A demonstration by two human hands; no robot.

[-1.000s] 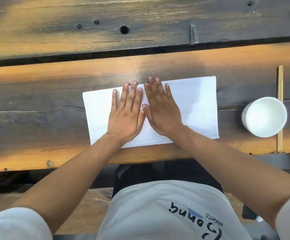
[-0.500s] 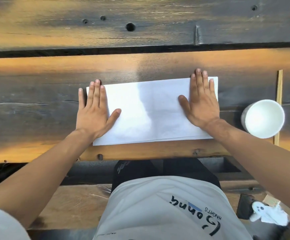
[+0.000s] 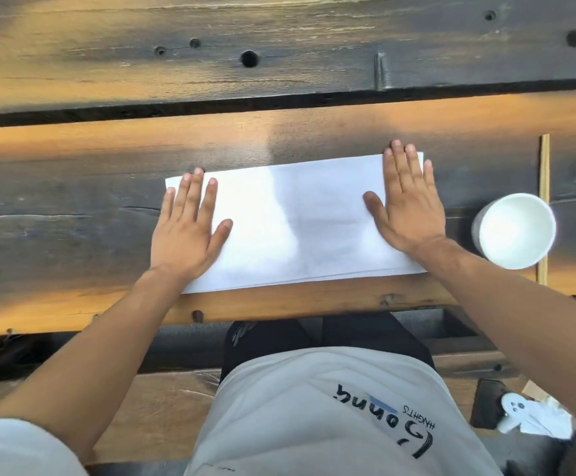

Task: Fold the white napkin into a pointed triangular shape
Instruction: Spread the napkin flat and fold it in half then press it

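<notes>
Slip risk: if the left hand (image 3: 186, 235) or right hand (image 3: 408, 207) lifts unevenly, the layers may shift — any later diagonal fold would then come out skewed.
Cup risk: the white paper cup (image 3: 516, 230) stands near the right hand — a wide sweep could tip it.
Hands: both flat, fingers straight, pressing the ends, grasping nothing.
Napkin: the white rectangular paper napkin (image 3: 293, 225) lies as a long smooth band near the front edge of the dark wooden plank table (image 3: 73, 218), no point formed yet.

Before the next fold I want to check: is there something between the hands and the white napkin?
Nothing visible. The left hand and right hand lie flat directly on the white napkin, one at each end.
</notes>
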